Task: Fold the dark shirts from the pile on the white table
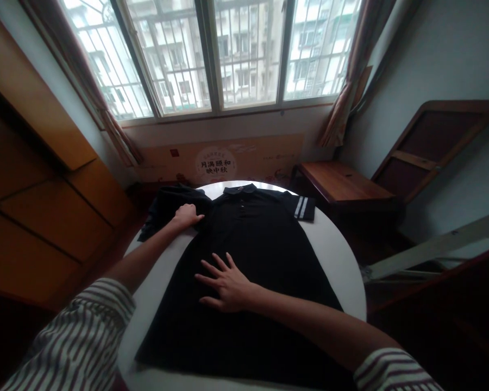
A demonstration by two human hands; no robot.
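A black polo shirt (264,244) lies spread out with its collar towards the window. Two white stripes cross its right-hand sleeve (305,207). My right hand (228,285) rests flat on the shirt's middle, its fingers spread and holding nothing. At the shirt's left side, near the shoulder, my left hand (188,215) is closed on the dark cloth, with its fingertips hidden and the thumb pointing right. Beside and beyond that hand is a bunched dark garment (167,203); where it meets the shirt's left sleeve is hard to make out.
Under the shirt is a round white table (342,255). A low wooden stool or bench (342,182) stands at the back right, near a wood-framed panel (427,146). Yellow-brown cabinets (44,217) line the left. A printed banner (261,155) sits below the barred window.
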